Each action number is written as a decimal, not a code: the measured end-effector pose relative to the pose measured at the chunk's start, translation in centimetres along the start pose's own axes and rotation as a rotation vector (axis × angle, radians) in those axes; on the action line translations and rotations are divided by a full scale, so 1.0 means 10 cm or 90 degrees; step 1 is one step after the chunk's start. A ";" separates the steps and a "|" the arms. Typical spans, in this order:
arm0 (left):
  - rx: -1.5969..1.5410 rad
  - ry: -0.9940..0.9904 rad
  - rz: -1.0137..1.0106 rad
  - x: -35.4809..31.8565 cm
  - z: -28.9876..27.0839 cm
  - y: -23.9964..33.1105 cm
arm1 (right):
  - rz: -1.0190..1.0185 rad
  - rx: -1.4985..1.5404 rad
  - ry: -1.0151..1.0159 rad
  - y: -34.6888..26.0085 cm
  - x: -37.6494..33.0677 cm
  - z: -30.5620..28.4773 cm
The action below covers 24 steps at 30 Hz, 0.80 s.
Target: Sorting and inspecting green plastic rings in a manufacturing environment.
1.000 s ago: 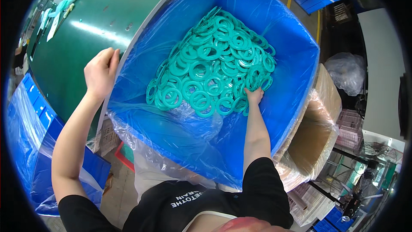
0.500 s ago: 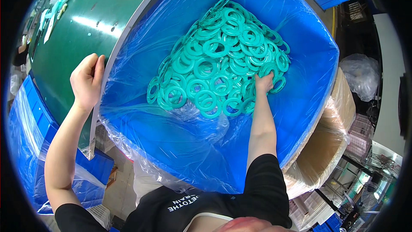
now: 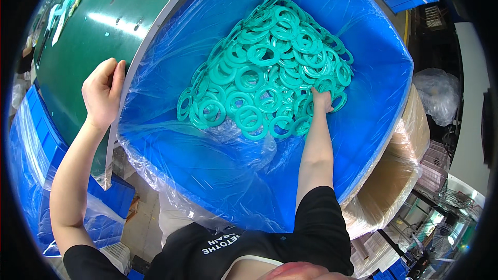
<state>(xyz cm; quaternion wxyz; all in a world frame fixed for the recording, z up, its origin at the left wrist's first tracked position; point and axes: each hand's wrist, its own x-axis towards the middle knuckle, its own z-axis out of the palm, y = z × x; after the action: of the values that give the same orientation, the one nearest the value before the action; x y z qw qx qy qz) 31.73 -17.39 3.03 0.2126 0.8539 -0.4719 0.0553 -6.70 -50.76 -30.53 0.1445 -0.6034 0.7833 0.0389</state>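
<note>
A heap of flat teal rings [image 3: 250, 119] fills the far part of a blue bin [image 3: 249, 186] lined with clear plastic film. My right hand [image 3: 322, 101] reaches down to the heap's right edge and is closed on a teal ring [image 3: 325, 83] there. The rings around it partly hide its fingertips. Left of the bin, my left hand [image 3: 101, 93] makes a loose fist with the thumb along its side. It rests at the edge of the green tabletop [image 3: 104, 41], beside the bin's rim, and nothing shows in it.
To the right stand a film-lined cardboard box [image 3: 389, 181], a crumpled clear bag [image 3: 438, 96] and pale plastic crates [image 3: 434, 165]. Another blue bin [image 3: 44, 124], draped in film, is at the left. Thin strips [image 3: 67, 8] lie on the far left of the tabletop.
My right hand has shifted very slightly right and down at the same edge of the heap. My left hand keeps its fist by the table edge. The whole view has shifted a little.
</note>
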 end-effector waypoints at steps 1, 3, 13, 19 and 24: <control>0.000 -0.002 -0.001 0.00 0.00 0.00 | -0.011 0.004 0.015 0.01 -0.02 -0.01; -0.004 0.001 0.002 0.00 0.00 0.00 | -0.023 -0.008 0.004 0.06 -0.12 -0.01; -0.010 -0.004 -0.007 0.00 0.00 0.00 | 0.041 -0.029 -0.063 0.27 -0.59 0.15; -0.004 0.003 -0.008 0.00 -0.01 0.02 | -0.062 0.024 0.075 0.32 -0.68 0.23; -0.003 0.003 -0.007 0.00 -0.02 0.03 | -0.227 0.102 0.281 0.45 -1.05 0.28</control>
<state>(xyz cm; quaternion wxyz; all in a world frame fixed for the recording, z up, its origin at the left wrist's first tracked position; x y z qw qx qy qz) 31.54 -17.43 3.29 0.2157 0.8558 -0.4670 0.0549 -8.08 -39.09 -30.86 0.0223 -0.7123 0.6777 -0.1812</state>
